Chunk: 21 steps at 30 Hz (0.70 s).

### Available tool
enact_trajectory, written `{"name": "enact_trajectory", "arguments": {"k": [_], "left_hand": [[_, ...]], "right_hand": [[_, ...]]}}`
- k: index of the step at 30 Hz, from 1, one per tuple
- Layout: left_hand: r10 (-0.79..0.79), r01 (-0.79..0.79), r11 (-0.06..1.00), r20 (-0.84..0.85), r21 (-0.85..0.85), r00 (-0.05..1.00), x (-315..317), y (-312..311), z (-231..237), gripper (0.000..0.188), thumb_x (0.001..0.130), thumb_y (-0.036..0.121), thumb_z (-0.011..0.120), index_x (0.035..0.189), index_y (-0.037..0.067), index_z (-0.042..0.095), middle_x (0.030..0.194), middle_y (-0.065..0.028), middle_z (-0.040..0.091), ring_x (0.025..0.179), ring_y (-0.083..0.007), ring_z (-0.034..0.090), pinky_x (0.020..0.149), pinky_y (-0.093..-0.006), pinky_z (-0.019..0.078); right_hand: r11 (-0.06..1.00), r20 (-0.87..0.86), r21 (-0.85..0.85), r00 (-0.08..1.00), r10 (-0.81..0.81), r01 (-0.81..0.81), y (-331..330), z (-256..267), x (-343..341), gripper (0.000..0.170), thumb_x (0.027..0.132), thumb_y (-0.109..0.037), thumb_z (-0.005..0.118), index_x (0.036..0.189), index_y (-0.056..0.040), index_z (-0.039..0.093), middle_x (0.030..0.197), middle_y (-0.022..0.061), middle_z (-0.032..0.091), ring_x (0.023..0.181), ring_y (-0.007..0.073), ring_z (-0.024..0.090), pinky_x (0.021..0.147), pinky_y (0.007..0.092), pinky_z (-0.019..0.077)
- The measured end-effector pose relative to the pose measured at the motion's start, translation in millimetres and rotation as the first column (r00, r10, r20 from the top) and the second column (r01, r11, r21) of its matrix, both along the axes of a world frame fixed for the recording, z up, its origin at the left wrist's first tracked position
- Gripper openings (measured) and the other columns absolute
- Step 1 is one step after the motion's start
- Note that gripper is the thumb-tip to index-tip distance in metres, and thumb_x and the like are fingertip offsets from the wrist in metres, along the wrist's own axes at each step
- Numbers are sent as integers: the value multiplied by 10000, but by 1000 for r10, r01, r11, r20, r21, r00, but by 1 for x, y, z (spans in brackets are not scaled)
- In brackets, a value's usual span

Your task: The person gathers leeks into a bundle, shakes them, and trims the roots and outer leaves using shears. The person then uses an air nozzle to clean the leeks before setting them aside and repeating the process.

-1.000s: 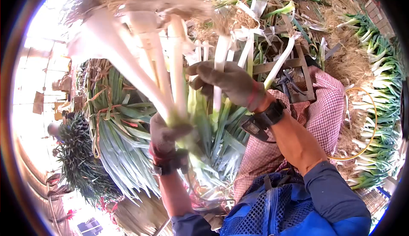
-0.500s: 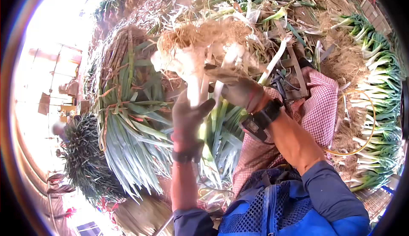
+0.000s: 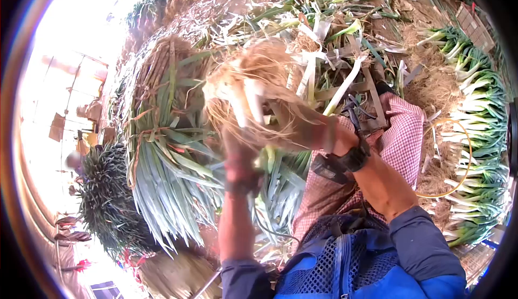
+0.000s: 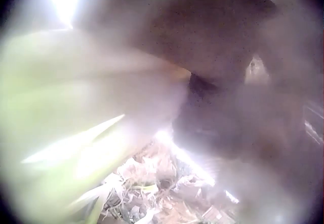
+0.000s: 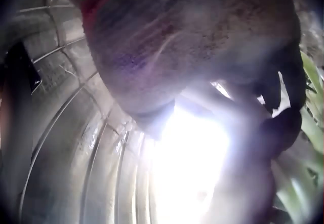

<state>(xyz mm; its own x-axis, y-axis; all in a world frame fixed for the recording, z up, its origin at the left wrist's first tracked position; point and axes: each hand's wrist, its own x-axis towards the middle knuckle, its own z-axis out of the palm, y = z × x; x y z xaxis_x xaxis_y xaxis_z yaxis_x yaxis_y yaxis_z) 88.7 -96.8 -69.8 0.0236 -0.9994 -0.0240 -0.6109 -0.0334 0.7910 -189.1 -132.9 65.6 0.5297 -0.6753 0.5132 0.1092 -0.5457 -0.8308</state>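
Note:
In the head view, the gloved left hand [image 3: 240,145] grips several leeks by their white stalks [image 3: 249,102], roots up. Tangled tan roots [image 3: 251,67] fan out above it, blurred. Beside it on the right, the gloved right hand [image 3: 305,129] is curved round the same bunch, partly behind hanging roots. The left wrist view shows the dark glove [image 4: 228,107] against pale green stalks [image 4: 76,97], very close and blurred. In the right wrist view, the right glove [image 5: 202,47] has its thumb and fingers bent around a bright, blurred pale shape.
A large leek pile [image 3: 175,186] lies left of the hands, a darker one [image 3: 113,202] farther left. Single leeks [image 3: 345,83] lean on a wooden frame [image 3: 373,97] by the checkered cloth [image 3: 402,132]. Trimmed leeks [image 3: 480,137] line the far right; leaf scraps [image 3: 270,8] litter the ground beyond.
The left hand has brought its leeks right and upright. The right hand has moved from a single leek to the bunch, and the two hands are now close together under the roots.

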Motion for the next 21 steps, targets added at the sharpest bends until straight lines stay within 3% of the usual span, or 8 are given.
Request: {"name": "enact_trajectory", "arguments": {"k": [2, 3, 4, 7, 8, 10, 12, 21], "left_hand": [[29, -8, 999, -494, 45, 869, 40, -3, -1, 638, 961, 348, 791, 1462, 33, 554, 1306, -122, 694, 1083, -263, 705, 871, -424, 599], [36, 7, 998, -637, 65, 770, 59, -5, 7, 640, 935, 285, 841, 1442, 10, 564, 1264, -145, 708, 1027, -251, 730, 785, -401, 649], [50, 15, 996, -662, 93, 748, 67, -5, 28, 625, 927, 278, 844, 1424, 11, 575, 1250, -142, 712, 1019, -248, 731, 785, -397, 647], [67, 13, 991, -566, 136, 822, 77, 2, 87, 578, 906, 260, 855, 1369, 15, 609, 1210, -134, 724, 996, -237, 736, 786, -385, 642], [74, 4, 990, -533, 144, 843, 80, 7, 103, 563, 899, 254, 858, 1350, 17, 620, 1197, -132, 728, 989, -233, 738, 787, -381, 640], [94, -22, 988, -474, 156, 876, 88, 23, 126, 532, 885, 241, 865, 1314, 20, 643, 1170, -127, 736, 973, -226, 741, 787, -372, 636], [116, -41, 983, -431, 179, 895, 93, 40, 139, 501, 871, 229, 872, 1277, 23, 665, 1143, -122, 744, 958, -219, 744, 788, -364, 633], [82, 15, 962, -343, 271, 936, 60, 62, 162, 362, 806, 174, 904, 1112, 35, 767, 1023, -99, 781, 889, -187, 758, 791, -327, 617]], "right_hand": [[981, -77, -188, 995, -63, 48, 1, 8, -1, 402, 978, -275, 802, 1292, -43, 701, 1245, 131, 709, 1095, 235, 703, 1054, 357, 577], [995, -208, -48, 975, 74, -86, -10, 11, -18, 411, 970, -315, 811, 1265, -45, 717, 1205, 127, 733, 1064, 214, 726, 1025, 349, 593], [978, -330, 101, 921, 204, -181, -20, 13, -35, 423, 962, -355, 821, 1238, -47, 733, 1166, 124, 758, 1033, 192, 748, 995, 341, 610], [992, -71, 126, 997, 32, -23, -41, 51, -52, 585, 990, -446, 770, 1392, -33, 670, 1200, 130, 763, 1106, 214, 727, 977, 347, 582], [993, 145, 115, 989, -38, 22, -53, 55, -48, 630, 999, -475, 753, 1447, -45, 644, 1246, 120, 752, 1126, 219, 716, 997, 338, 574], [950, 401, 293, 916, -15, -113, -87, 58, -28, 620, 1051, -577, 645, 1445, -98, 646, 1284, 72, 750, 1171, 186, 719, 1074, 377, 557], [937, 387, 316, 922, 15, -148, -106, 63, -3, 687, 1057, -564, 645, 1516, -56, 588, 1433, 122, 678, 1348, 212, 621, 1167, 418, 472], [781, 553, 473, 828, 98, -408, -72, 6, 62, 580, 1024, -580, 685, 1284, -62, 705, 1245, 104, 748, 1110, 198, 676, 985, 384, 503]]}}
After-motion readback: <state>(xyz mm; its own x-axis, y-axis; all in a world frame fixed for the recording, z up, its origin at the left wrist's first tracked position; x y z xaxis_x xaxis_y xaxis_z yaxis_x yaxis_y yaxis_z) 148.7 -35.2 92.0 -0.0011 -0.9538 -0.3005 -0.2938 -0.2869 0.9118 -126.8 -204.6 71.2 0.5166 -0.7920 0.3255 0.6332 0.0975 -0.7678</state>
